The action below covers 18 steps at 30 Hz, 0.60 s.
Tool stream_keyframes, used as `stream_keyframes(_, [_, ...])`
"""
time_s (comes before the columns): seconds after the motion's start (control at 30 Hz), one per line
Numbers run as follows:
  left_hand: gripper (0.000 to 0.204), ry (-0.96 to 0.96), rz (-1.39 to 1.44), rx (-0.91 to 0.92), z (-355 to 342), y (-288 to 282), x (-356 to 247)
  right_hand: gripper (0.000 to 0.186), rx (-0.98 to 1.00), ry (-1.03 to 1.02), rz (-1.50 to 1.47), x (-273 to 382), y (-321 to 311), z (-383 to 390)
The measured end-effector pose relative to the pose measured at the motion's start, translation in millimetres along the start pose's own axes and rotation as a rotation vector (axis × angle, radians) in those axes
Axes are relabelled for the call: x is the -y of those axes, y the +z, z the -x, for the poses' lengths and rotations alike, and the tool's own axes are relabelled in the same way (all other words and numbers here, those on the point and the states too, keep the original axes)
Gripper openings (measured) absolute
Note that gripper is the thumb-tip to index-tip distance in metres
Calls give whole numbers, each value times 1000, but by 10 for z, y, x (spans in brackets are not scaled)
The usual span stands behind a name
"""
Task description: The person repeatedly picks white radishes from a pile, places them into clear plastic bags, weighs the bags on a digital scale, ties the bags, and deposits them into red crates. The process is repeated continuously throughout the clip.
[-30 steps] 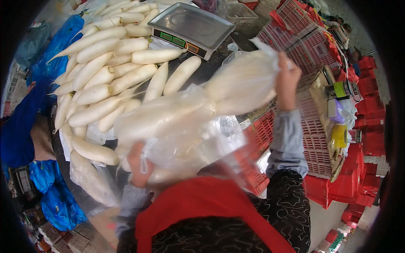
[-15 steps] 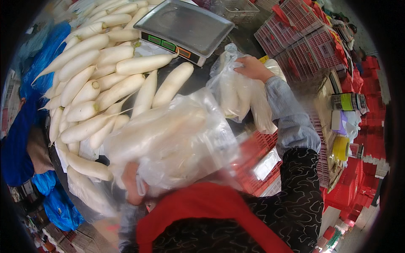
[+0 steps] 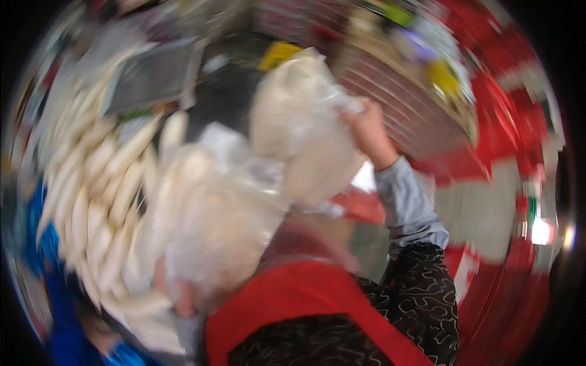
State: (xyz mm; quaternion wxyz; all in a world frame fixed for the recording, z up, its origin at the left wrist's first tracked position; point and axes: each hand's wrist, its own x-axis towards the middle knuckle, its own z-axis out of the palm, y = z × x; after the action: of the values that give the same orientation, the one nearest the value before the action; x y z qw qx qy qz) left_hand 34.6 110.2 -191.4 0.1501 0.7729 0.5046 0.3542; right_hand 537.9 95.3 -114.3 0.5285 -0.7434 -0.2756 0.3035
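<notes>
My right hand [image 3: 371, 135] is closed on the gathered top of a clear plastic bag of white radishes [image 3: 305, 137], its contents blurred by motion. At the lower left, my left hand [image 3: 176, 290] grips the near end of a larger clear plastic bag of white radishes [image 3: 210, 229]. Its fingers are partly hidden by the plastic. The two bags are side by side, the right one farther from me. Left of the larger bag lies a heap of loose white radishes [image 3: 91, 195].
A scale with a flat metal pan [image 3: 149, 76] stands behind the radishes. A stack of red crates [image 3: 390, 104] rises to the right, with a yellow tape roll [image 3: 444, 79] above it. More red crates [image 3: 519, 293] line the far right. Another person's blue sleeve [image 3: 64, 317] shows at lower left.
The view has swung right, so the scale and heap sit farther left. My right hand has gone from resting over its bag to gripping the bag's top; my left hand keeps its bag.
</notes>
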Motion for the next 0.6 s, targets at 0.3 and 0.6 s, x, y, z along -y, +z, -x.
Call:
stream_keyframes(0.3, [23, 3, 481, 290, -729, 545, -810, 23, -424, 16, -102, -825, -1154, 2611])
stream_keyframes(0.6, [25, 311, 685, 488, 221, 1450, -2838, 17, -941, 247, -440, -2157, -2588, 4862])
